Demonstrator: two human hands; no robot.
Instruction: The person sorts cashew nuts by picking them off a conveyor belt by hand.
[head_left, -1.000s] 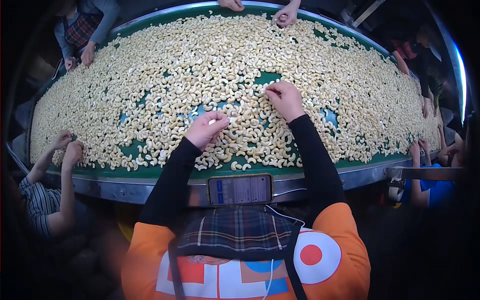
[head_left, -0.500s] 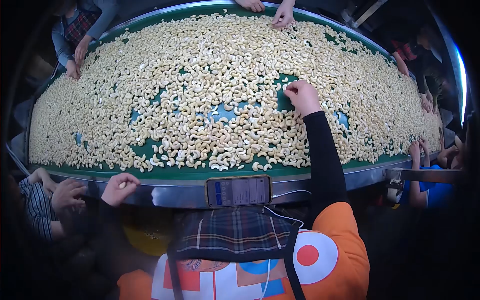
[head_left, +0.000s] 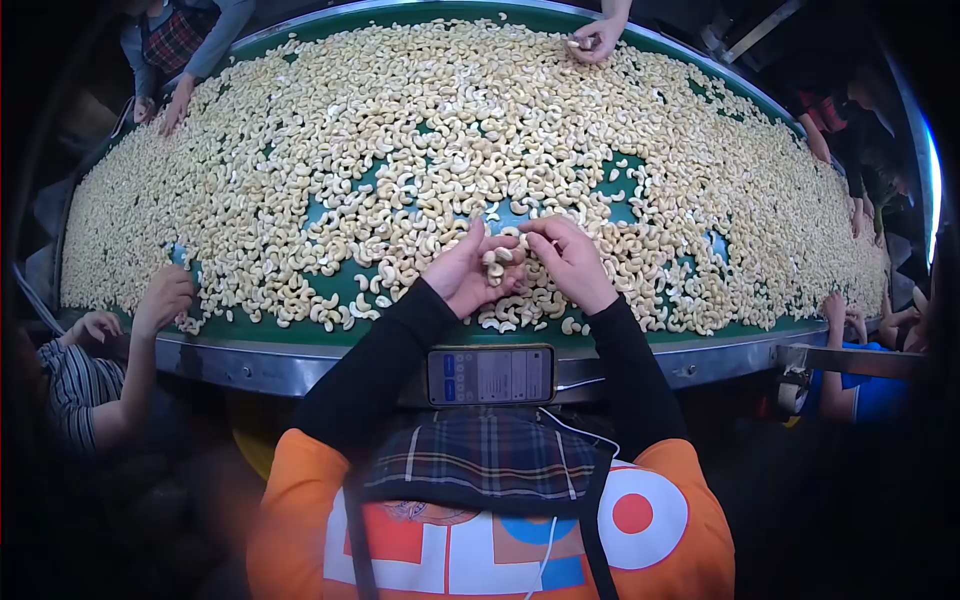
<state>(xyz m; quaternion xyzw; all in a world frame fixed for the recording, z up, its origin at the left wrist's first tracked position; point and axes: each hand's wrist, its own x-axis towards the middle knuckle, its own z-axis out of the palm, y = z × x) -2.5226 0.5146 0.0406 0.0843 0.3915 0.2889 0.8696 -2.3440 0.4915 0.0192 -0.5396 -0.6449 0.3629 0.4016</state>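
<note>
Cashew nuts (head_left: 400, 110) lie spread over a green belt (head_left: 300, 335). Over the near part of the nuts, my left hand (head_left: 468, 272) is turned palm up with several cashews (head_left: 497, 262) resting in its palm and against the curled fingers. Beside it on the right, my right hand (head_left: 570, 262) has thumb and fingertips pinched around a cashew (head_left: 522, 241), close to the left fingertips. Both wrists are in black sleeves.
A phone (head_left: 490, 375) with a white cable leans at the belt's metal edge (head_left: 240, 370) before me. Co-workers' hands are at far left (head_left: 178, 105), near left (head_left: 165, 298), top (head_left: 597, 40) and right (head_left: 835, 308). A metal bar (head_left: 850, 360) juts out at right.
My left hand has come back from below the belt's edge to above the nuts, palm up. My right hand has moved down and left to it. The nuts and belt gaps have shifted right.
</note>
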